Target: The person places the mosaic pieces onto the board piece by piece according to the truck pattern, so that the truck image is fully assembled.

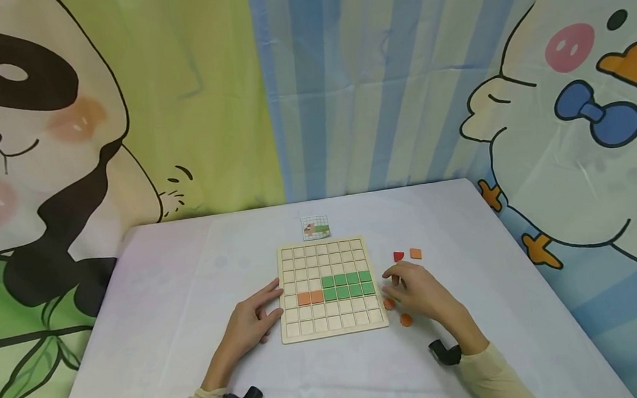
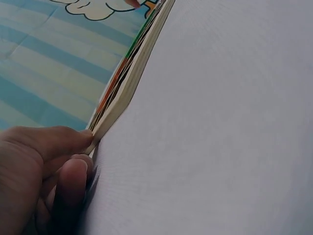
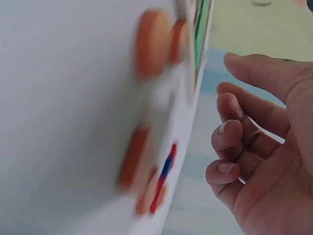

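Note:
A pale wooden grid board (image 1: 329, 324) lies on the table. Several green square tiles (image 1: 347, 285) fill two rows at its right, with two orange tiles (image 1: 310, 297) beside them in the lower row. My left hand (image 1: 249, 319) touches the board's left edge with thumb and index finger spread apart; its other fingers are bent beneath. Just off the board's right edge hovers my right hand (image 1: 417, 288), fingers loosely bent, nothing visible between them in the right wrist view. Near it are round orange pieces (image 1: 405, 320), an orange square (image 1: 416, 253) and a red piece (image 1: 399, 256).
A small printed card (image 1: 315, 228) with a coloured grid picture lies beyond the board's far edge. The white tablecloth (image 1: 188, 267) reaches back to a cartoon-printed curtain (image 1: 343, 95). A black wrist camera mount (image 1: 445, 352) is on each forearm.

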Available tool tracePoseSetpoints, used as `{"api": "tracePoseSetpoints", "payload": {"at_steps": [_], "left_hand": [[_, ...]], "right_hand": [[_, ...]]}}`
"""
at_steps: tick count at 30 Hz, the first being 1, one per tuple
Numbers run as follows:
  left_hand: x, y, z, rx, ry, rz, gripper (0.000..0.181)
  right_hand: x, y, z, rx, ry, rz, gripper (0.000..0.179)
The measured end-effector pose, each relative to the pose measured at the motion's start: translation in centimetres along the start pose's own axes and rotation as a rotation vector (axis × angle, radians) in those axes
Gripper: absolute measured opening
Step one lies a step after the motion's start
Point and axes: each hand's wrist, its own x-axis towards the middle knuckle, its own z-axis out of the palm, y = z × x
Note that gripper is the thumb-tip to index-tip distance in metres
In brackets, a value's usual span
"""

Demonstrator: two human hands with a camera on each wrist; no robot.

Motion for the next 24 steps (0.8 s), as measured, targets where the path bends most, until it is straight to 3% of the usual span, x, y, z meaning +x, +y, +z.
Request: {"api": "tracePoseSetpoints", "payload": {"at_steps": [11, 24], "left_hand": [[0.1, -0.2, -0.1, -0.026, -0.012, -0.010, 0.050], [0.0, 0.0, 0.0, -0.040, -0.003, -0.014, 0.049]], "right_hand": [[-3.1, 4.9, -1.2, -0.015, 0.045, 0.128, 0.027], [-4.2, 6.9, -1.7, -0.011, 0.000, 0.125, 0.023]]}}
